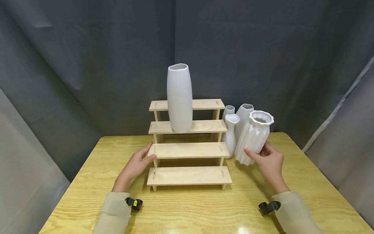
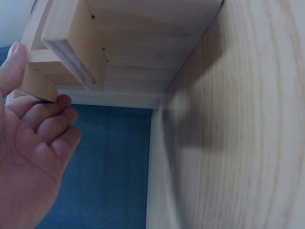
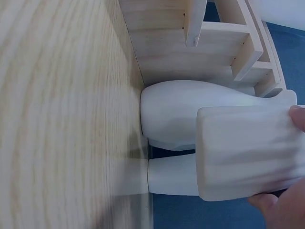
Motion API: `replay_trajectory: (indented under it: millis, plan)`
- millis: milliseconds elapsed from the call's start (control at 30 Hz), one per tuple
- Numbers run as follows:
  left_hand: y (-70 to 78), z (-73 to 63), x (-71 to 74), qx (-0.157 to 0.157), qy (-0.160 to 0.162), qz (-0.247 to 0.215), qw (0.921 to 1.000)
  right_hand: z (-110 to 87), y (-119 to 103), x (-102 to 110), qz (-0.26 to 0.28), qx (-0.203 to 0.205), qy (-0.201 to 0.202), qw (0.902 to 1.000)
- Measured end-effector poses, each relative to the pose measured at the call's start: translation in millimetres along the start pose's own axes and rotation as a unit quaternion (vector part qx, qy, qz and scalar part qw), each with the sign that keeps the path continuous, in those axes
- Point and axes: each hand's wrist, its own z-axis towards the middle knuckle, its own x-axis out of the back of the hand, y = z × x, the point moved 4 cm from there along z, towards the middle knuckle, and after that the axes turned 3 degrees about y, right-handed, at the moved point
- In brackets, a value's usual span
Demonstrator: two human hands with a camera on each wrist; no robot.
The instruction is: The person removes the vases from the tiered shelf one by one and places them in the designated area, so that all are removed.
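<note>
A white pleated vase [image 1: 252, 138] with a scalloped rim is in my right hand [image 1: 271, 162], thumb on the near side and fingers behind. It tilts slightly, and in the right wrist view its base [image 3: 202, 152] is clear of the tabletop. My left hand [image 1: 137, 165] holds the left end of a four-step wooden stand [image 1: 187, 150], thumb toward the front and fingers farther back. In the left wrist view its fingers [image 2: 52, 119] bend against the wood. On the stand's second step from the top stands a tall white vase [image 1: 179, 97].
Right of the stand, a slim-necked white vase [image 1: 230, 139], an angular white vase [image 1: 243, 115] and a smaller-mouthed white vase [image 1: 229, 110] stand close together, partly hidden. Grey curtains [image 1: 117, 65] hang behind the wooden table [image 1: 187, 211].
</note>
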Motion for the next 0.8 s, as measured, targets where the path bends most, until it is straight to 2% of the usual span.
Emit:
replay_trajectory:
  millis: [500, 700, 800]
  plan:
    - [0.3, 3.1, -0.7, -0.01, -0.001, -0.003, 0.9999, 10.0, 10.8, -0.9, 0.014, 0.019, 0.013, 0.9996]
    - [-0.7, 1.8, -0.5, -0.004, 0.001, 0.001, 1.0, 12.4, 16.8, -1.5, 0.019, 0.021, 0.016, 0.9995]
    - [-1.3, 0.4, 0.0, 0.0, 0.002, 0.004, 1.0, 9.6, 10.1, -2.4, 0.012, 0.018, 0.014, 0.9997]
